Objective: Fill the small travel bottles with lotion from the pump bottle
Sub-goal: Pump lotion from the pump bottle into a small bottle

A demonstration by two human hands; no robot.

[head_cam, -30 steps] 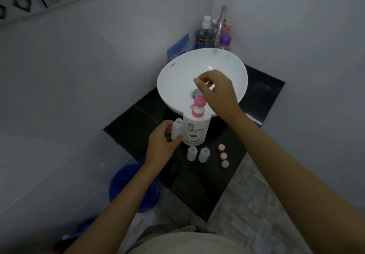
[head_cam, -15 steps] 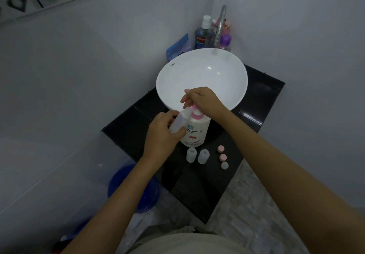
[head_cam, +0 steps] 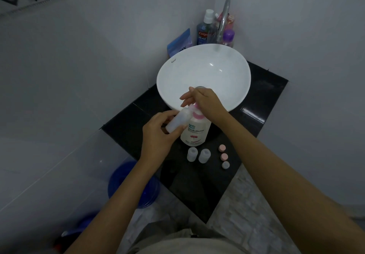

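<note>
Pink pump head of the white plastic lotion bottle (head_cam: 194,133) is mostly hidden under the right hand (head_cam: 205,103), which presses on it, fingers fairly straight. Left hand (head_cam: 158,133) has its grip closed round a translucent small travel bottle (head_cam: 177,121), tilted, mouth at the nozzle; contact unclear. Two more frosted cylindrical travel bottles (head_cam: 198,155) stand uncapped near the glossy black surface's (head_cam: 197,190) front edge, beside three round caps (head_cam: 224,156). White ceramic basin (head_cam: 203,72) behind.
</note>
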